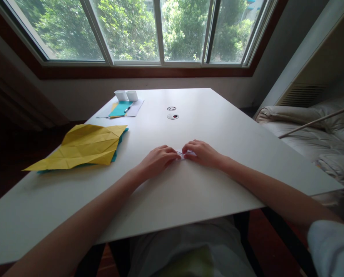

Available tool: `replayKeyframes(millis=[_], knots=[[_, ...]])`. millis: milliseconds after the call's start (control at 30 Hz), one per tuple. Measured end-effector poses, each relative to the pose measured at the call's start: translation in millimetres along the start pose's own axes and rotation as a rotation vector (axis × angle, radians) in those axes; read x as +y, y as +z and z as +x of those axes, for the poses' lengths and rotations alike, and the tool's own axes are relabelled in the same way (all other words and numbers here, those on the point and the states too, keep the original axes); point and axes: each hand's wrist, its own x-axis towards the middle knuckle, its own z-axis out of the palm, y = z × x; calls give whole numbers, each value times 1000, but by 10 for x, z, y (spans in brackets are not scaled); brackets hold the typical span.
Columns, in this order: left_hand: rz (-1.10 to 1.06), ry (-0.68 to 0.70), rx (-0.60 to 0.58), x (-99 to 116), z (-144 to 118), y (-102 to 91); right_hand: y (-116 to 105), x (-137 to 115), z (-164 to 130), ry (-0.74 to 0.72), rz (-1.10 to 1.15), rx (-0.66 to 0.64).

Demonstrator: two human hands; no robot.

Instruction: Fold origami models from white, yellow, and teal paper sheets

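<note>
A small piece of white folded paper (182,156) lies on the white table (218,192) in front of me, mostly covered by my fingers. My left hand (159,158) holds its left side, with the fingers bent and pressed together. On the right side, my right hand (201,152) grips the paper between thumb and fingers. The two hands are close together, with only a little of the paper showing between them. Its exact folded shape is hidden.
A large creased yellow sheet (91,146) rests over a teal one (116,154) at the left. Farther back are two white boxes (126,95), coloured papers (120,109) and a pen (127,109). Two round items (172,116) lie mid-table. A sofa (299,130) stands right.
</note>
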Motion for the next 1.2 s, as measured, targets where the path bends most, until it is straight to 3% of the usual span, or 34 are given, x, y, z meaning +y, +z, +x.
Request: replayKeyframes(millis=[233,567,967,1200], knots=[[4,43,-36,-38,-2,-31,-32,26,11,-216,-43,-66],[26,58,-77,-31,-17,-74,-389,53,-103,-118,-81,-291],[-50,0,18,150,2,-51,-150,8,-36,78,-169,-62],[-170,-36,47,208,20,1,-28,65,-27,129,-126,-11]])
